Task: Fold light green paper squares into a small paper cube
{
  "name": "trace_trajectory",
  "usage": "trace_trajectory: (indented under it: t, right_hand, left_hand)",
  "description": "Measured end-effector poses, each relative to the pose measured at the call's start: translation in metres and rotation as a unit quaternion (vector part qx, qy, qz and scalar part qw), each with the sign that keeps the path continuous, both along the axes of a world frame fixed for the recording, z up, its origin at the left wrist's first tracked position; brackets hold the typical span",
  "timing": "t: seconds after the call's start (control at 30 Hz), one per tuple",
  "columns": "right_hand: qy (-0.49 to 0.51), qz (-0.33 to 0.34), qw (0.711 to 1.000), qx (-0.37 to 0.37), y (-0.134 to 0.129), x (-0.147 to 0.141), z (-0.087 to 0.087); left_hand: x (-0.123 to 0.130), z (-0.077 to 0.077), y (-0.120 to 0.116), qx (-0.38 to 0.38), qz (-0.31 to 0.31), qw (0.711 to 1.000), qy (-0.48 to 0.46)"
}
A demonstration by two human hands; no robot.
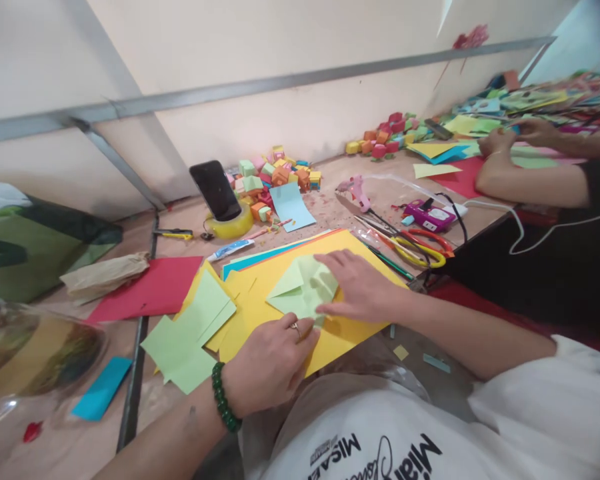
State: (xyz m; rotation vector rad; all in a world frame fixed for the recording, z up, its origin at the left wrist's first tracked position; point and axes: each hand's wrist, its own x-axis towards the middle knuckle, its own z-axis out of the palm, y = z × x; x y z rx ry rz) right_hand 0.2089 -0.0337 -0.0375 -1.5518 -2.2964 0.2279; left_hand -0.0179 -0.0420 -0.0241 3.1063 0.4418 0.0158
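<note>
A light green sheet of paper, partly folded with creased flaps, lies on a stack of yellow paper in front of me. My right hand rests on the right side of the green sheet, its fingers stretched out and the thumb apart. At the near corner, my left hand has its fingers curled together against the sheet; the fingertips are partly hidden. More light green squares lie to the left, overlapping yellow pieces.
A phone leans on a yellow tape roll. Folded paper cubes are heaped behind. A pink glue gun, scissors and a purple power strip lie right. A glass jar stands left. A co-worker's hands work at far right.
</note>
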Motion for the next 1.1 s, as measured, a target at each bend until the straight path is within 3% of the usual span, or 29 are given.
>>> trace_trajectory:
  t: [0.1,0.2,0.27,0.33,0.47,0.57,0.73,0.83,1.0,1.1]
  right_hand:
    - [-0.007,0.005,1.000,-0.025,0.002,0.001,-0.012]
    - [-0.014,-0.028,0.999,-0.032,0.017,0.027,-0.021]
    - [-0.024,-0.062,0.998,-0.017,0.025,0.044,-0.021]
    - [-0.026,-0.051,0.998,0.015,0.024,0.051,-0.017]
    - [-0.013,0.050,0.997,0.056,0.006,0.037,-0.008]
    - [-0.047,0.097,0.991,0.075,-0.006,0.023,-0.008]
    - [-0.083,0.122,0.982,0.120,-0.003,0.023,-0.016]
    - [-0.096,0.133,0.973,0.164,0.005,0.027,-0.017]
    - [-0.152,0.158,0.950,0.222,0.003,0.020,-0.007]
    - [-0.197,0.166,0.942,0.215,-0.008,0.004,0.000]
  left_hand:
    - [0.000,0.001,0.000,-0.004,0.002,1.000,0.002]
    - [0.000,0.000,0.000,-0.016,0.002,1.000,-0.002]
    - [0.000,-0.003,0.001,-0.023,0.009,0.999,-0.029]
    - [0.003,-0.009,0.002,-0.016,0.038,0.997,-0.065]
    - [0.012,-0.019,0.002,0.028,0.121,0.987,-0.101]
    - [0.014,-0.023,0.001,0.054,0.140,0.983,-0.101]
    - [0.005,-0.017,0.007,0.104,0.134,0.981,-0.089]
    - [-0.006,-0.009,0.020,0.088,0.157,0.978,-0.109]
    - [-0.018,-0.003,0.037,0.055,0.201,0.969,-0.134]
    - [-0.013,-0.004,0.032,0.052,0.176,0.978,-0.100]
